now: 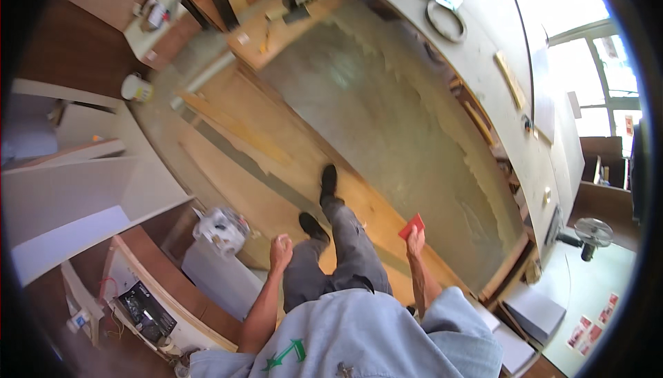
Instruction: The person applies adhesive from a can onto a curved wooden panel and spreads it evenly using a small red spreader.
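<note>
My right hand (415,241) is closed around a small flat red piece (411,226), held by its edge beside my right thigh. What the piece is made of does not show. My left hand (281,252) hangs next to my left leg with its fingers curled in; whatever lies in them, if anything, is too small to make out. In front of me spreads a large panel (373,122) with a glossy grey-green surface and a ragged paler border along its right side. Neither hand touches it.
Wooden boards (235,129) cover the floor by my feet. A long white worktop (483,46) curves along the right, bearing a roll of tape (446,22) and a small fan (592,233). White cabinet carcasses (131,178), a plastic bag (221,229) and a bucket (137,88) stand left.
</note>
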`<move>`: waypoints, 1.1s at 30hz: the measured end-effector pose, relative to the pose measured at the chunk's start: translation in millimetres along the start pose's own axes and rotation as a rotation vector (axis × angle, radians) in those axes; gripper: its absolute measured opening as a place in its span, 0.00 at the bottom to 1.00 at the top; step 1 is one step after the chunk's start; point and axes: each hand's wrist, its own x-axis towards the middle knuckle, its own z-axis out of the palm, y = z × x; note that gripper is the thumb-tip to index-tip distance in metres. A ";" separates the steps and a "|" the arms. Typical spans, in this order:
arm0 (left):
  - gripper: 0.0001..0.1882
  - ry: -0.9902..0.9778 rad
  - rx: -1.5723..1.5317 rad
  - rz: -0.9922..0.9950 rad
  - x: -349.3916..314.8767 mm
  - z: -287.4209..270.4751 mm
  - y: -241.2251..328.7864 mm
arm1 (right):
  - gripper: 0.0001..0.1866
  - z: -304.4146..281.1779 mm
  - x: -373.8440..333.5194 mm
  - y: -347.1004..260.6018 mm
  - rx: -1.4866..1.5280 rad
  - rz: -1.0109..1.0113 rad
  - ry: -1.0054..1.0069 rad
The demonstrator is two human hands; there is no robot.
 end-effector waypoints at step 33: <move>0.10 0.093 -0.237 -0.354 117.9 -235.9 124.4 | 0.08 214.8 138.7 -477.4 0.967 0.376 -0.629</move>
